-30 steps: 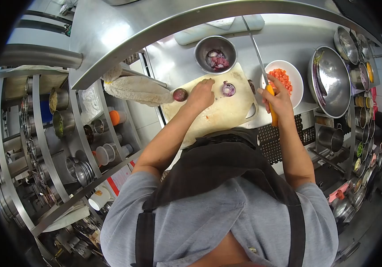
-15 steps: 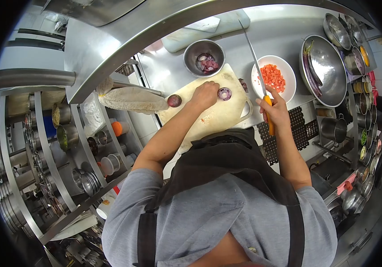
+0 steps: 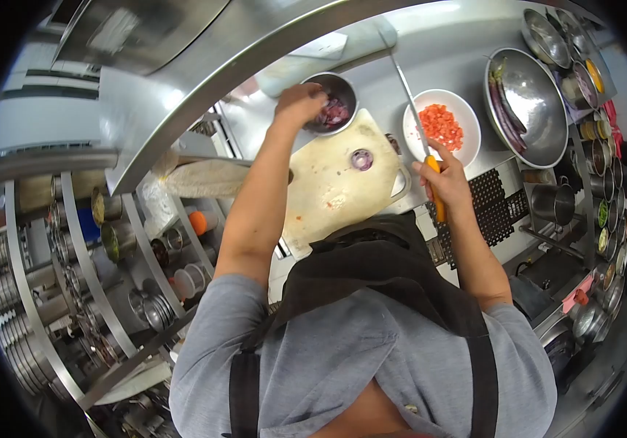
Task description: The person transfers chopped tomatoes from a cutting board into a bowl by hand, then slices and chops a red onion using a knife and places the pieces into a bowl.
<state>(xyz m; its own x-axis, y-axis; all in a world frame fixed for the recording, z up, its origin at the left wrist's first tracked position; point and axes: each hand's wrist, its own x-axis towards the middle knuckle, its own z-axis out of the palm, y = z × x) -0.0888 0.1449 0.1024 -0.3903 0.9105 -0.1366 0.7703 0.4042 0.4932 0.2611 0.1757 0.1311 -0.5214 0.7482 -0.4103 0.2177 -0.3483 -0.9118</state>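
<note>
My left hand [image 3: 301, 106] is over the near-left rim of a metal bowl [image 3: 355, 91], its fingers curled down toward the cut red onion [image 3: 335, 113] inside. Whatever those fingers hold is hidden. In my right hand [image 3: 444, 177] is a long knife [image 3: 439, 201], gripped by its orange handle, the blade pointing up and away past a white bowl [image 3: 477, 139] of diced tomato [image 3: 441, 125]. One round piece of red onion [image 3: 362, 160] sits on the cutting board [image 3: 328, 179] between my hands. My left forearm mostly covers a dark onion [image 3: 291, 176] at the board's left edge.
A large metal bowl [image 3: 547, 95] with long purple eggplants [image 3: 506, 113] stands to the right. At the back lies another pale board [image 3: 372, 40]. A metal shelf edge [image 3: 204, 87] runs overhead at the left, near a light cloth [image 3: 204, 179]. Several pots line the far right.
My left hand has gone from the cutting board up and left to the metal bowl. My right hand still holds the knife in nearly the same place. The view has shifted slightly.
</note>
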